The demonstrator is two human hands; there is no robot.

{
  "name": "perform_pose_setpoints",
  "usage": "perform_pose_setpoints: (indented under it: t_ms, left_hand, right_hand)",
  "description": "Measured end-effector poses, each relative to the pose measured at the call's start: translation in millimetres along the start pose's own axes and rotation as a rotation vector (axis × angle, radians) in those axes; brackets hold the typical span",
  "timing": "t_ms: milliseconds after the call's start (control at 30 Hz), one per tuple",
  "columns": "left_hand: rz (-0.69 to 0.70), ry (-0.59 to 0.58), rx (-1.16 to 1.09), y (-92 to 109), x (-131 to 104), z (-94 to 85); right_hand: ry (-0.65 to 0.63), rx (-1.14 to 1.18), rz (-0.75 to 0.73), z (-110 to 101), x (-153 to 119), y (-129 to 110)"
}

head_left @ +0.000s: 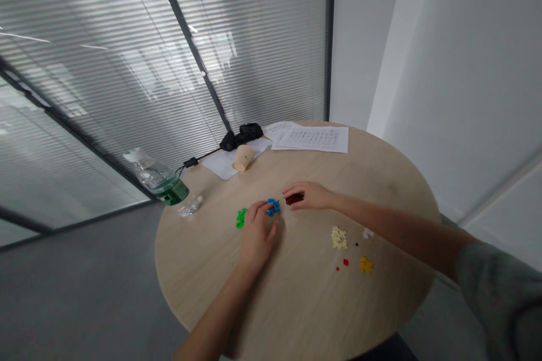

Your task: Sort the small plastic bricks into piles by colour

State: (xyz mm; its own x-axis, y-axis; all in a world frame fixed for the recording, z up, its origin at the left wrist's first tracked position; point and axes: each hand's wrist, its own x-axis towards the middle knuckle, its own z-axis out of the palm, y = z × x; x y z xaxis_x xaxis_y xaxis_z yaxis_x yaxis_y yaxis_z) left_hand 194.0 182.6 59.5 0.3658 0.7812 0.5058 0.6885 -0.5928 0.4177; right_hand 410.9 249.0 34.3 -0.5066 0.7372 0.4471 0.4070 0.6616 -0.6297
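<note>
My left hand (256,237) is over the table between a small pile of green pieces (241,218) and a cluster of blue pieces (274,207). Its fingers are apart, with the fingertips beside the blue cluster. On the right, my right hand (311,196) curves around a pile of dark brown pieces (294,198), its thumb and fingers spread on either side. Cream pieces (339,237), yellow pieces (365,264) and a red piece (346,262) lie nearer the right forearm.
The round wooden table (305,304) also bears printed papers (315,139), a paper cup (243,158) lying on its side, a black bundle (249,132) with a cord, and a green-labelled bottle (171,189). Clear pieces (191,206) lie near the bottle.
</note>
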Motion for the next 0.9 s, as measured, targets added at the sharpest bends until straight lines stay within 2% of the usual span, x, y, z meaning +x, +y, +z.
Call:
perform_pose_setpoints:
  t_ms: [67, 100, 200, 233, 300, 400, 667, 800, 900]
  left_hand:
    - [0.005, -0.053, -0.027, 10, -2, -1.3]
    - [0.014, -0.122, -0.064, 17, -5, -1.3]
    - [0.101, -0.475, -0.246, 44, -21, 2.5]
    - [0.139, -0.543, -0.277, 52, -26, 5.1]
    - [0.165, -0.592, -0.327, 66, -34, 11.7]
    - [0.151, -0.606, -0.367, 75, -36, 22.6]
    - [0.199, -0.578, -0.402, 81, -28, 41.1]
    - [0.225, -0.507, -0.410, 81, -28, 35.7]
    - [0.155, -0.334, -0.381, 67, -21, 23.3]
  right_hand:
    - [-0.012, -0.001, -0.007, 5, 2, 6]
    - [-0.016, -0.002, -0.007, 6, 3, 7]
    - [-0.033, -0.016, -0.025, 6, 2, 8]
    - [-0.040, -0.029, -0.037, 6, 1, 7]
    - [-0.048, -0.058, -0.061, 5, 1, 6]
    - [-0.053, -0.073, -0.074, 4, 1, 5]
    - [-0.059, -0.042, -0.069, 8, 1, 10]
    - [-0.071, -0.024, -0.078, 12, 4, 10]
    - [-0.088, -0.004, -0.088, 15, 9, 9]
